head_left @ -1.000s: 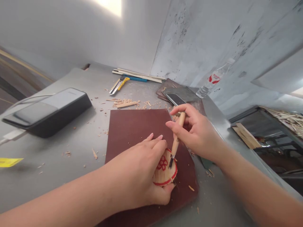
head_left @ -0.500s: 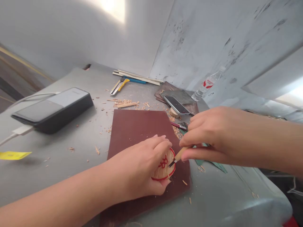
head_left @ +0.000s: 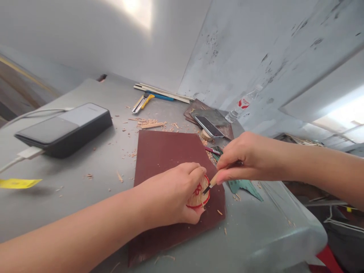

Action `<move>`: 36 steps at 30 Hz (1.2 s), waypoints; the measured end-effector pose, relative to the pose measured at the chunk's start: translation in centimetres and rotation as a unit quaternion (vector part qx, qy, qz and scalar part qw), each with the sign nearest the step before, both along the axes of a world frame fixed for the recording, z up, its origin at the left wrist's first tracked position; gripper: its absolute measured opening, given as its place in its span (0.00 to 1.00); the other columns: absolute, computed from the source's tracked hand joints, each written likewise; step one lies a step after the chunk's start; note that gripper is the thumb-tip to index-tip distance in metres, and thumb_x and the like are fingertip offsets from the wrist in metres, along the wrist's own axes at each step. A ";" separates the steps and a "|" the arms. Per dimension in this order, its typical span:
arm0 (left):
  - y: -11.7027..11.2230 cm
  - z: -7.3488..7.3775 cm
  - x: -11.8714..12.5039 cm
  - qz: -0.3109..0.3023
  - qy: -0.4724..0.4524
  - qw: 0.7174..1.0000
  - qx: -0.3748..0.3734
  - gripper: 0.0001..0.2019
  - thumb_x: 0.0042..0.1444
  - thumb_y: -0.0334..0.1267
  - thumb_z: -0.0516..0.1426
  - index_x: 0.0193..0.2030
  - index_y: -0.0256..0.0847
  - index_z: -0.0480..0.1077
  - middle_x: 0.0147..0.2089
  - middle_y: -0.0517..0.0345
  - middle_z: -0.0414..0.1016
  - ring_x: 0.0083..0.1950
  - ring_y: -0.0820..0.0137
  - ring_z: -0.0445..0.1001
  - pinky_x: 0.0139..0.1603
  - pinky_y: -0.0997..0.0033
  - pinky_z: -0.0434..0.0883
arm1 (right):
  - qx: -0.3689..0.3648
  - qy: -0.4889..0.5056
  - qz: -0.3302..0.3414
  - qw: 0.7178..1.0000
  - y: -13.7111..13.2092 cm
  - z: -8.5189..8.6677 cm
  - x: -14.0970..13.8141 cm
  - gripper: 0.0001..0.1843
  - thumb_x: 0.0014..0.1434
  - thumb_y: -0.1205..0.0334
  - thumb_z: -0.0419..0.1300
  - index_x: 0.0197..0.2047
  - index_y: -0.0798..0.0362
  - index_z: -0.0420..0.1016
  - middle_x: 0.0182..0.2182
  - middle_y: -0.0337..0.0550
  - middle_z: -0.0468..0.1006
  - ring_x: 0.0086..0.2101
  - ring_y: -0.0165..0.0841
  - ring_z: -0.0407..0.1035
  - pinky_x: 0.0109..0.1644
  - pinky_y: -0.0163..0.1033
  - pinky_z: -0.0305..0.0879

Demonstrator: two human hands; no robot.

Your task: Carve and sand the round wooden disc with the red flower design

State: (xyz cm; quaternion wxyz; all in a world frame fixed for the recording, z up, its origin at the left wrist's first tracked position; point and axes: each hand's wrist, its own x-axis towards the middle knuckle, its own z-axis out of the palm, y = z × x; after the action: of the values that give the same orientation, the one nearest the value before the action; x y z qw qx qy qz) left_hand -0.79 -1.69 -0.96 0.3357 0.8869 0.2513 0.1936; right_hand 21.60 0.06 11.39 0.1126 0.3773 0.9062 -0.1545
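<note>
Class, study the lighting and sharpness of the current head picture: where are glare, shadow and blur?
Head view: a bright glare patch on the wall, a soft shadow below the black box; head view, left edge: background smeared, too soft to identify.

Gap between box (head_left: 76,133) and left hand (head_left: 179,192)

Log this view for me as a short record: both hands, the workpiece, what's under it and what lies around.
left hand: grips wooden disc by its edge
right hand: holds carving tool, tip at the disc's face
workpiece: wooden disc, red rim, red pattern partly covered
under it: brown mat
beyond mat: wood shavings, yellow utility knife
far right: phone, clear bottle
</note>
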 end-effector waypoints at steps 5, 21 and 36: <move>0.2 0.2 0.0 -0.025 -0.005 1.000 0.014 0.18 0.54 0.39 0.64 0.52 0.42 0.72 0.53 0.53 0.77 0.52 0.59 0.80 0.50 0.68 0.76 | 0.006 0.023 0.081 0.996 1.0 0.4 -0.5 0.06 0.62 0.56 0.72 0.34 0.45 0.87 0.22 0.33 0.74 0.27 0.28 0.62 0.32 0.40 0.55; 0.2 0.4 0.2 -0.043 0.002 0.999 -0.007 0.20 0.53 0.35 0.64 0.54 0.44 0.71 0.56 0.57 0.75 0.48 0.64 0.79 0.42 0.71 0.73 | -0.075 -0.188 -0.003 0.979 -1.8 1.8 -3.4 0.19 0.71 0.58 0.56 0.30 0.51 0.79 0.24 0.38 0.72 0.22 0.30 0.57 0.28 0.39 0.48; 0.5 0.1 0.4 -0.051 0.020 0.998 0.020 0.20 0.53 0.40 0.64 0.53 0.40 0.72 0.54 0.52 0.75 0.47 0.61 0.78 0.39 0.69 0.73 | -0.013 -0.247 0.167 0.955 -0.2 2.2 -4.5 0.14 0.70 0.62 0.62 0.32 0.52 0.82 0.25 0.36 0.70 0.22 0.28 0.45 0.28 0.42 0.41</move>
State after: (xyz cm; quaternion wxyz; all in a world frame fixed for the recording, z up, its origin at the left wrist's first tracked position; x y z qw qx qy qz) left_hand -0.40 -1.17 -0.82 0.3220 0.9088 0.2085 0.1638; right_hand 17.10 -0.13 13.55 0.3619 0.2459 0.8980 -0.0472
